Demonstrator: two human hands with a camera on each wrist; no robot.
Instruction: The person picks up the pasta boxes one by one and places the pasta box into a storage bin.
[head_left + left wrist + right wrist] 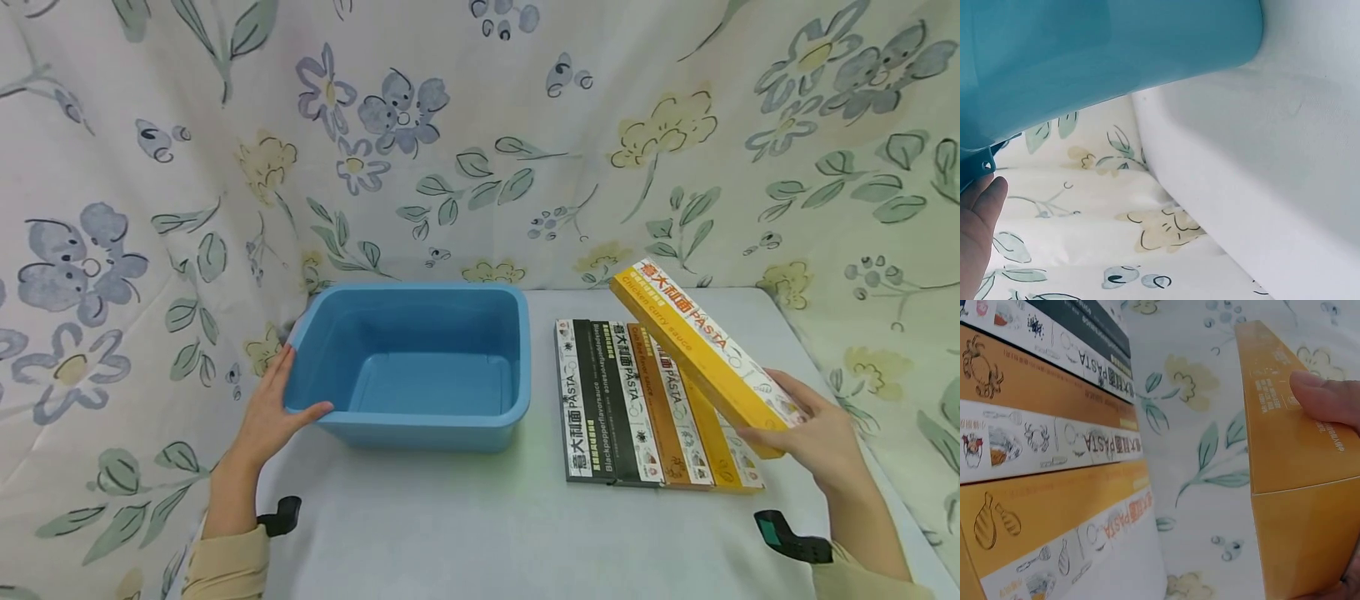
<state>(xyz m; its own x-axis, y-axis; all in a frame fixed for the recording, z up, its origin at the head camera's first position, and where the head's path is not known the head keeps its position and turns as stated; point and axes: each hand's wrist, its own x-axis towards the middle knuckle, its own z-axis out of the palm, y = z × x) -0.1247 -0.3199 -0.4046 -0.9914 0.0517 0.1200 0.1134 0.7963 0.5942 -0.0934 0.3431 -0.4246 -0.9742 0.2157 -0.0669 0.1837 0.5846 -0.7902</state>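
My right hand [813,429] grips a yellow pasta box [701,346] by its near end, with the thumb on its side. Lettered "Chicken curry sauce", the box slants up and to the left, over the right part of a row of pasta boxes [624,408]. In the right wrist view, the thumb [1322,397] presses the held box's yellow face. At the left, my left hand [273,412] holds the rim of a blue plastic tub [420,437], thumb over the front corner. The left wrist view shows fingertips [991,197] under the tub's rim.
The row beside the tub holds black boxes [602,400], a brown box [658,408] and a yellow box [712,425], lying side by side on the white table [450,525]. A floral curtain [465,125] hangs along the back and sides.
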